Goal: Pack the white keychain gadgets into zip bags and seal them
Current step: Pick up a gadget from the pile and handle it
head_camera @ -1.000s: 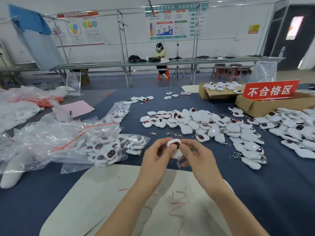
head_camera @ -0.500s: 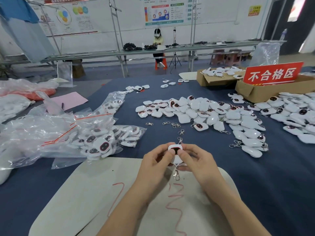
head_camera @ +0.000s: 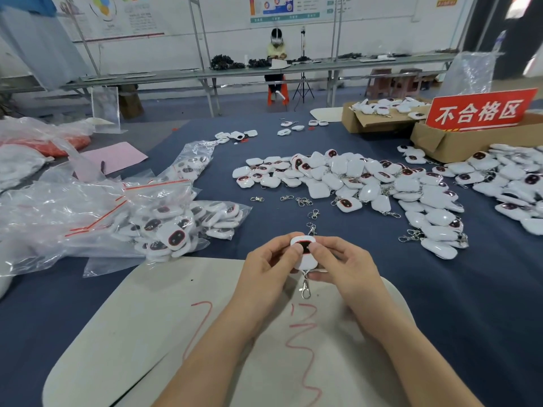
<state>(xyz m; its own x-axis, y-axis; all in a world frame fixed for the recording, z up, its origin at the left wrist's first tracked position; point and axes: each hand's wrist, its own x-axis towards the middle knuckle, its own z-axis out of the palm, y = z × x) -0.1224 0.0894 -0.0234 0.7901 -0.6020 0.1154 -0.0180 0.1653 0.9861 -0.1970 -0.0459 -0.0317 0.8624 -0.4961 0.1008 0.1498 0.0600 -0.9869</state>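
Both hands meet over the far edge of a white board (head_camera: 152,333) lying on the blue tabletop (head_camera: 470,312). The left hand (head_camera: 267,262) and right hand (head_camera: 346,268) each pinch the same white gadget (head_camera: 305,254), thumbs on its dark, red-ringed face and fingers curled close behind it. Its metal clip (head_camera: 305,289) dangles free beneath. This looks like the pick-and-check step: one piece taken up and held face-up before bagging, with no bag in either hand. At ten o'clock from the hands lies a heap of zip bags (head_camera: 102,207), some already filled with gadgets. From twelve to two o'clock spreads the loose pile (head_camera: 352,180), not yet packed, with a few spare clips (head_camera: 302,201) at twelve o'clock just short of it. Next, I judge, one hand must let go and reach toward ten o'clock for a bag, open its mouth, then slip the gadget in, clip and all, before pressing the strip closed
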